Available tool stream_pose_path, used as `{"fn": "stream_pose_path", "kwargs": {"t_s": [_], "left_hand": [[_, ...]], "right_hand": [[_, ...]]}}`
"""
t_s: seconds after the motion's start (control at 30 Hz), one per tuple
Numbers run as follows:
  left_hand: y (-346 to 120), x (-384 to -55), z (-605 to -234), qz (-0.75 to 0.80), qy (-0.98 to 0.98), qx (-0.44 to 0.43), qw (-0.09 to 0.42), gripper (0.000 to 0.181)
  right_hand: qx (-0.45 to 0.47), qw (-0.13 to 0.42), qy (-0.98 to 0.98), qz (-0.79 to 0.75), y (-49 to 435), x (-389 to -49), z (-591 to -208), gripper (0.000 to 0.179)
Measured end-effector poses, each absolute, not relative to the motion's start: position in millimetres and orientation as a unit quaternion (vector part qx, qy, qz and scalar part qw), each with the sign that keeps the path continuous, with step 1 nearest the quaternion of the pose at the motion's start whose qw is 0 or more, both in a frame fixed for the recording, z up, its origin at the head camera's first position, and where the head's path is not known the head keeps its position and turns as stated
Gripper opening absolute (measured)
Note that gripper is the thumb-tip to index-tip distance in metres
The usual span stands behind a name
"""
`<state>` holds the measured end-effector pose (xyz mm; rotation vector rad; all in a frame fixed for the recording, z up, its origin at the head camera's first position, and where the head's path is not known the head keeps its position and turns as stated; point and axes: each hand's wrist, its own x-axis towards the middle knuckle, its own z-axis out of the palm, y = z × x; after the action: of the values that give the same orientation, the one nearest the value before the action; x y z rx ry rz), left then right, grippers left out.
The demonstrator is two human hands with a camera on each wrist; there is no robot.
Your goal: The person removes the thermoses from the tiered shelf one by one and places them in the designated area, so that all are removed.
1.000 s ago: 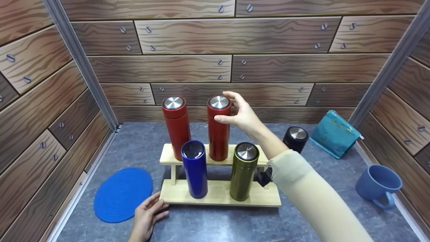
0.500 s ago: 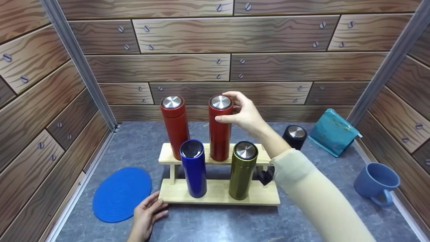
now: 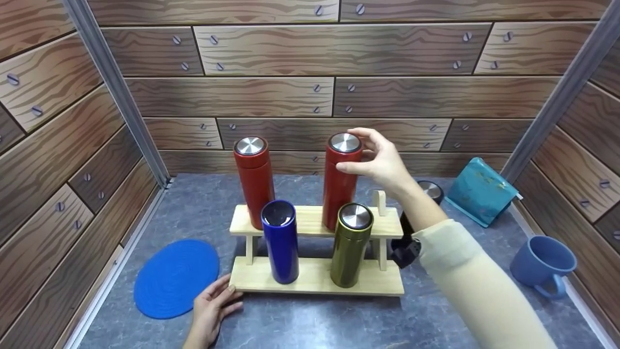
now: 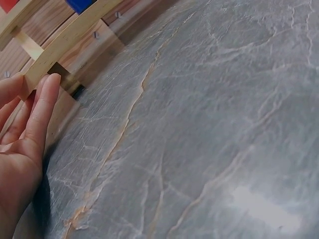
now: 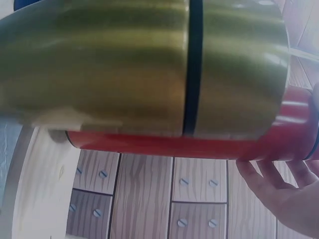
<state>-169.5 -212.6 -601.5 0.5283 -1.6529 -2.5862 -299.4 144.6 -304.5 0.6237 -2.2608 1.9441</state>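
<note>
My right hand (image 3: 380, 162) grips a red thermos (image 3: 340, 186) with a silver lid near its top, thumb in front and fingers behind. That thermos stands upright at the upper shelf of a two-step wooden rack (image 3: 310, 218); its base is partly behind the olive-green thermos (image 3: 352, 252). A second red thermos (image 3: 254, 184) stands to its left on the same shelf. On the lower step a blue thermos (image 3: 281, 247) stands left of the olive-green one. My left hand (image 3: 210, 310) holds the rack's front left corner between thumb and fingers (image 4: 42, 112).
A blue round mat (image 3: 177, 278) lies at the left. Behind my right forearm is a black thermos (image 3: 430, 190), partly hidden. A teal pouch (image 3: 482, 191) and a blue mug (image 3: 542, 266) stand at the right. Wood-patterned walls enclose the grey marbled table (image 3: 300, 325).
My right hand has moved the red thermos to the right along the upper shelf, uncovering a wooden peg at the shelf's right end. My left hand has stayed at the rack's corner.
</note>
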Motion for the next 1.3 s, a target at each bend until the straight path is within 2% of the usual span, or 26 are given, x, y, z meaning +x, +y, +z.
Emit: {"fn": "stream_pose_path", "kwargs": {"t_s": [0.3,0.63,1.3], "left_hand": [[-213.0,-171.0,-601.3,-0.832,-0.526,0.173,0.015,0.058],[-211.8,-170.3,-602.0,-0.830,-0.529,0.179,0.018,0.057],[-212.5,-171.5,-602.9,-0.830,-0.526,0.185,0.014,0.060]], "right_hand": [[0.194,0.067,-0.738,0.643,164.4,-294.0,-306.2,0.074],[0.189,0.100,-0.746,0.631,188.3,-286.3,-309.5,0.067],[0.150,0.120,-0.739,0.646,232.7,-257.7,-309.4,0.065]]}}
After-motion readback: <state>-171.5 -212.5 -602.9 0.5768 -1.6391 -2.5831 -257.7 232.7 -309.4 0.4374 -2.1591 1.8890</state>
